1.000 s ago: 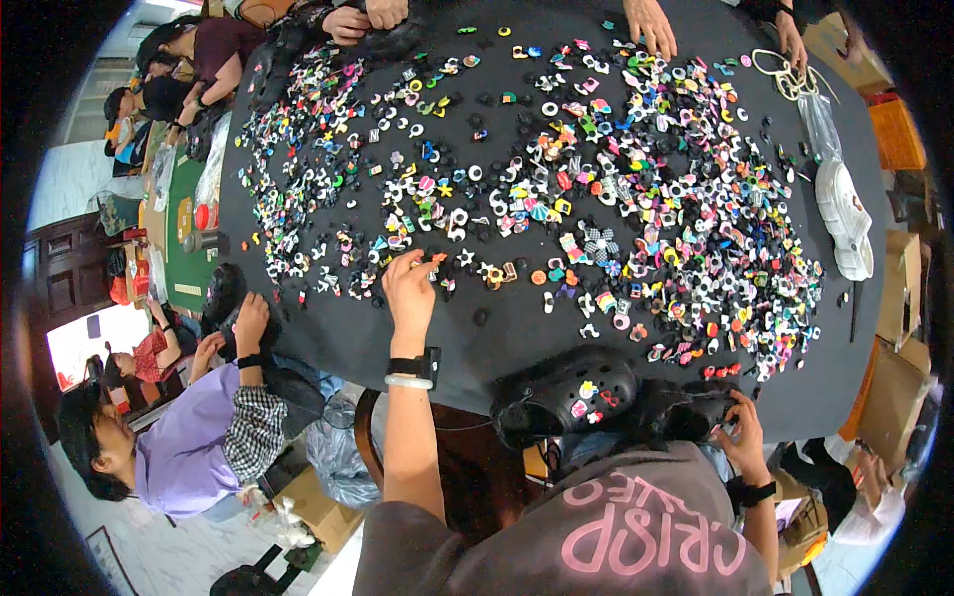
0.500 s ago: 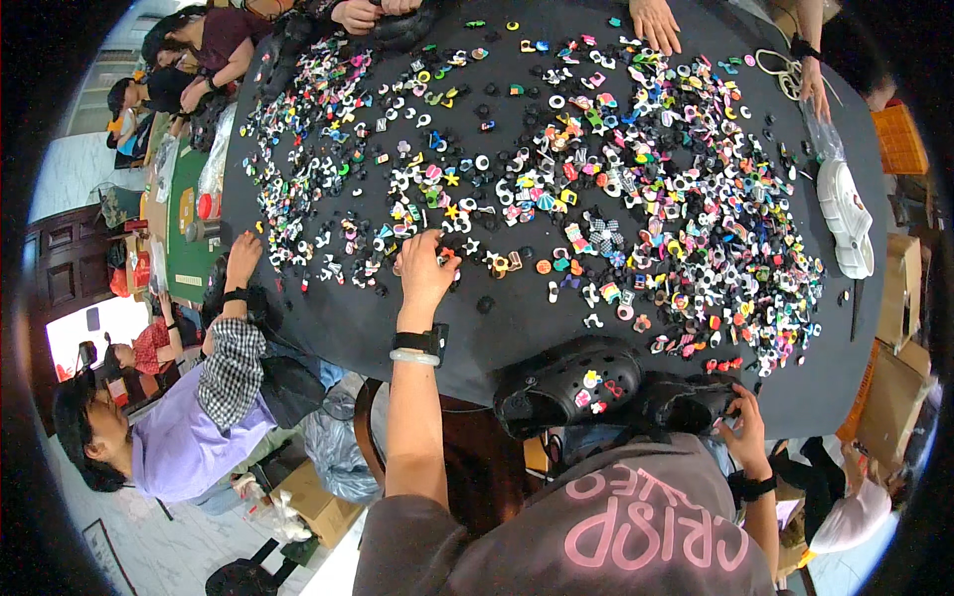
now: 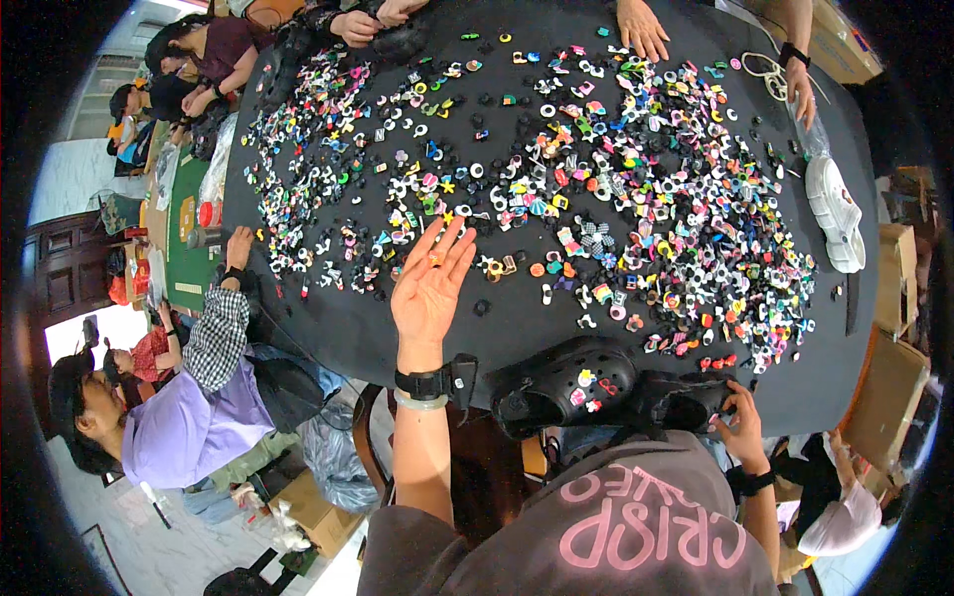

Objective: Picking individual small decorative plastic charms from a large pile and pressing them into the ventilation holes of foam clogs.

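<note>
My left hand [image 3: 425, 288] is turned palm up over the near part of the table, its fingers stretched out and slightly apart. A tiny spot of colour shows by the fingers; I cannot tell what it is. Beyond the fingertips lie several small shoe charms [image 3: 449, 187]. My right hand [image 3: 742, 422] grips the end of a furry-looking black clog [image 3: 676, 399] at the table's near edge. Just left of it, touching, sits another black clog [image 3: 542, 372] with white, yellow and red charms on its top.
Heaps of colourful charms [image 3: 686, 228] spread over the black tabletop [image 3: 388, 328]. A white clog [image 3: 835, 214] stands at the far right near a loop of cord [image 3: 770, 74]. Other people's hands [image 3: 644, 30] rest on the far edge. A person in a purple shirt [image 3: 189, 432] sits at the left.
My left hand has turned from reaching down among the charms to palm up, fingers extended. My right hand stays at the black clog.
</note>
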Demonstrator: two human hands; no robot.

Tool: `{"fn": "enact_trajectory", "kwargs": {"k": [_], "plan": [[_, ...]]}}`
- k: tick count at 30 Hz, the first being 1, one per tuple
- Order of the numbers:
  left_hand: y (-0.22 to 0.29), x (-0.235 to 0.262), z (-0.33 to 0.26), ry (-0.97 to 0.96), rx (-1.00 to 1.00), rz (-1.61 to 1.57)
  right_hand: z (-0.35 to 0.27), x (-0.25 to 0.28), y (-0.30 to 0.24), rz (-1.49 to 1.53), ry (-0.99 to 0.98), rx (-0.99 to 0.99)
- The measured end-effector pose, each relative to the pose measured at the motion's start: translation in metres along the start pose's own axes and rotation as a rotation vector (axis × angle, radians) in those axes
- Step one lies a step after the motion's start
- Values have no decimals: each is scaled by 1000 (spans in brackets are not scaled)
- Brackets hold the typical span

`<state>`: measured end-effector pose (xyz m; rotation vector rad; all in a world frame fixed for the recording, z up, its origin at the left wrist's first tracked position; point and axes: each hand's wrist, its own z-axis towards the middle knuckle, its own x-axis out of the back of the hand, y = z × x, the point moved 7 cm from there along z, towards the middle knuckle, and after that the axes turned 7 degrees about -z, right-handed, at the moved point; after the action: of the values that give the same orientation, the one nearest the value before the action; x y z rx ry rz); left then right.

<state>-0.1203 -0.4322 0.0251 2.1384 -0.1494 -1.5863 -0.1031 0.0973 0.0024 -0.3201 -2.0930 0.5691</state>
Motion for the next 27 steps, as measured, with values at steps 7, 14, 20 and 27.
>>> {"fn": "enact_trajectory", "kwargs": {"k": [7,14,20,27], "plan": [[-2,-36,-7,-76,-33,16,-5,2,0,-5,32,69],[-18,59,8,201,68,710,-5,2,-2,2,20,36],[-73,45,23,-103,46,1524,-6,7,-6,-12,28,39],[-147,-6,42,-314,-191,2068,-11,11,-2,4,67,69]]}}
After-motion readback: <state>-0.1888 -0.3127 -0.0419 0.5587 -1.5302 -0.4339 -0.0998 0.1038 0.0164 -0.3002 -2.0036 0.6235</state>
